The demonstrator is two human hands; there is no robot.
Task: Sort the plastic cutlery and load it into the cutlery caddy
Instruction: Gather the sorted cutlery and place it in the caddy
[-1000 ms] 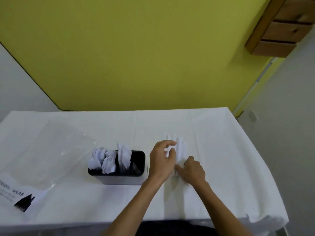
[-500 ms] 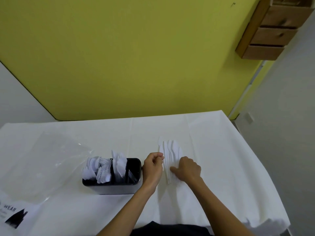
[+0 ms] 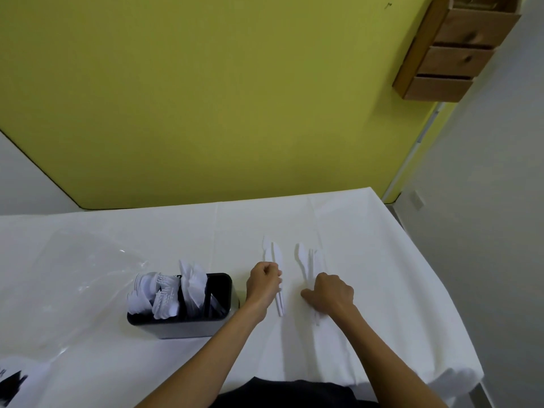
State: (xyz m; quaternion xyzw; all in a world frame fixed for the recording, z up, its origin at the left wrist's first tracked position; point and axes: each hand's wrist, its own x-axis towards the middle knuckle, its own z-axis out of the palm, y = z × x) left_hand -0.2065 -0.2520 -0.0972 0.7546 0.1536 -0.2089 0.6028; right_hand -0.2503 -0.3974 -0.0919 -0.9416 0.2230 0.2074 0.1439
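A black cutlery caddy [image 3: 219,318] stands on the white table, its left compartments packed with white plastic forks and spoons [image 3: 153,293] and its right compartment showing dark. To its right lie two small groups of white plastic knives. My left hand [image 3: 263,282] is curled around the handles of the left knives [image 3: 275,254]. My right hand [image 3: 331,293] lies curled on top of the handles of the right knives [image 3: 307,259], its thumb on the cloth.
A clear plastic bag [image 3: 59,290] with a printed label lies across the table's left side. The white tablecloth [image 3: 382,260] ends at the right edge close to the knives. A wooden drawer unit [image 3: 453,51] hangs on the yellow wall.
The single bunch of knives has been split in two. My left hand has drawn one part left and my right hand has drawn the other part right.
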